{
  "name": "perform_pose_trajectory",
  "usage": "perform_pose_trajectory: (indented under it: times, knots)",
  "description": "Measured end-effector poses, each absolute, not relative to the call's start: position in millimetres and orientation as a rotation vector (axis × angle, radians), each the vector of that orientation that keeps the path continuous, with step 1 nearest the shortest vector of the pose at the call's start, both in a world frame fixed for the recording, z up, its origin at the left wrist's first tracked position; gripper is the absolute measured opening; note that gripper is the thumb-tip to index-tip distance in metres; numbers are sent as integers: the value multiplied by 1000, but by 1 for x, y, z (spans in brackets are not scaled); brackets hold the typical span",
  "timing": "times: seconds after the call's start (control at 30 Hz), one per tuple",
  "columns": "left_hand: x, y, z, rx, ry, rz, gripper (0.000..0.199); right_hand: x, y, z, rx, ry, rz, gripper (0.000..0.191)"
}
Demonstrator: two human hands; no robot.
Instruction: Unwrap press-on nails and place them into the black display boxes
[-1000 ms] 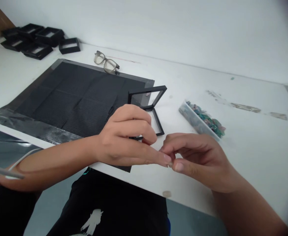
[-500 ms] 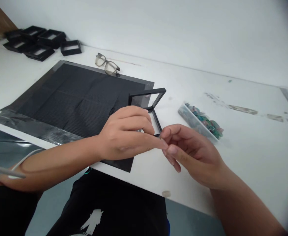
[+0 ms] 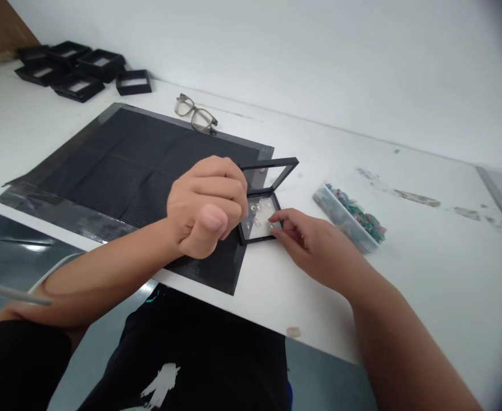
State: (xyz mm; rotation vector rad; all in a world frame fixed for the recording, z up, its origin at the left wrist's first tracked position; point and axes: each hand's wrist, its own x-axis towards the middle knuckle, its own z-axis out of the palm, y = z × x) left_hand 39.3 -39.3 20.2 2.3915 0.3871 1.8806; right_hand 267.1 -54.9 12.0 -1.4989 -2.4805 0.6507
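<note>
An opened black display frame lies at the right edge of the black mat, its clear-windowed lid tilted up. Several small pale pieces rest in its base. At the base's right side, the thumb and forefinger of my right hand are pinched together; a tiny pale thing seems to be at the fingertips, too small to name. My left hand is curled and raised in front of the frame's left side; whatever its fingers hold, if anything, is hidden.
The black mat covers the table's left part, with eyeglasses behind it. Several black frames stand at the back left. A clear container of coloured pieces sits right of the frame. A cable crosses near my left forearm.
My hands have parted. The right one has moved left to the frame's base, while the left one has curled up and turned. Small pieces in the base now show.
</note>
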Motion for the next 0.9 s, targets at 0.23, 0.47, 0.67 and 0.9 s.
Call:
perform_pose_trajectory:
  times: [0.23,0.47,0.67,0.9]
  knots:
    - [42,-33,11,2438,242,1823,61,260,-50,9,-1480,-2359,563,20]
    - [42,-38,15,2539,232,1639,59,258,-47,3,-1482,-2302,584,24]
    - [44,-39,14,2520,251,1595,62,259,-48,4,-1458,-2276,640,24]
    - [41,-35,13,2526,196,1685,58,288,-66,23,-1236,-2116,647,16]
